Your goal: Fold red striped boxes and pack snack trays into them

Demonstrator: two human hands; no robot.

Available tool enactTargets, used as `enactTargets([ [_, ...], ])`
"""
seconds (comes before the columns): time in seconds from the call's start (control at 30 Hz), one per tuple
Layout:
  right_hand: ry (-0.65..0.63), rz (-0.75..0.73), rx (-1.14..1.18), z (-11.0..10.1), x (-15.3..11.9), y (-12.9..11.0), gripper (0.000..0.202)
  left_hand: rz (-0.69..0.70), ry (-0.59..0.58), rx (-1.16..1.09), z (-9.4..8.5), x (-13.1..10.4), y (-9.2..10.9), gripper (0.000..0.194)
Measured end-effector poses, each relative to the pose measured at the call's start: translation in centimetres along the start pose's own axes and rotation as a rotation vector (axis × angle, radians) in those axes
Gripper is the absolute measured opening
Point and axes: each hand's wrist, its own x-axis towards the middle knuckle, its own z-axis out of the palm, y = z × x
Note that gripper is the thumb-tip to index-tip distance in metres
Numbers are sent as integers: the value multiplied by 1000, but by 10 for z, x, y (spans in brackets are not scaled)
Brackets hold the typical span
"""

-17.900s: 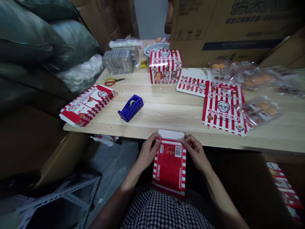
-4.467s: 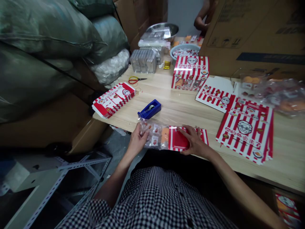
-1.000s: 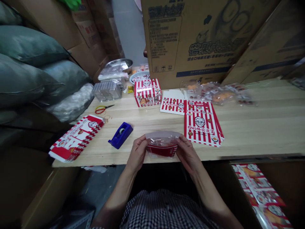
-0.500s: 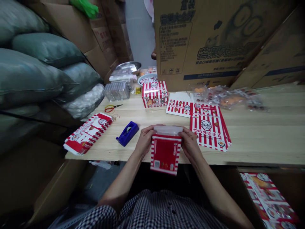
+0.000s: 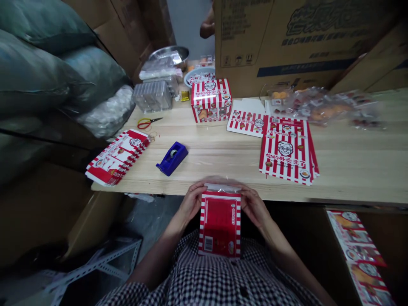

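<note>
The left hand [image 5: 193, 202] and the right hand [image 5: 254, 206] each pinch one upper corner of a red box [image 5: 219, 225], thumbs on the near side, so neither is free. The box hangs between them in front of the checked shirt [image 5: 200, 280], its barcode end lowest, just off the near edge of the desk [image 5: 216, 157]. A second ago its mouth was tipped up to the view, with clear film showing inside; now the printed panel faces up instead, and compared with half a second ago the hands have come lower, nearer the body. At the top end a white flap [image 5: 219, 188] shows between the fingers, with a blurred, glinting strip above it that may be film. The pouch seen going in earlier is hidden, so it is probably inside, and the top end looks not yet closed.

Beyond the hands, the tape [image 5: 172, 158] has not been moved, nor have the scissors [image 5: 148, 123]. The left stack [image 5: 117, 157] and right stack [image 5: 285, 148] lie as they did, the made-up box [image 5: 211, 100] stands between them farther back, and loose pouches [image 5: 331, 110] lie behind the right stack.
</note>
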Motion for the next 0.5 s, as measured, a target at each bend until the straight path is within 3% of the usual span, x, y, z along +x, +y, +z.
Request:
enactTargets([
  [0.13, -125, 69, -3, -2, -5, -5, 26, -15, -58, 68, -12, -9, 5, 24],
  [0.33, -130, -59, -244, 5, -11, -8, 22, 87, -285, 440, -16, -16, 18, 37],
  [0.5, -103, -124, -306, 1, -1, 4, 18, 155, -257, 618, -10, -4, 13, 33],
])
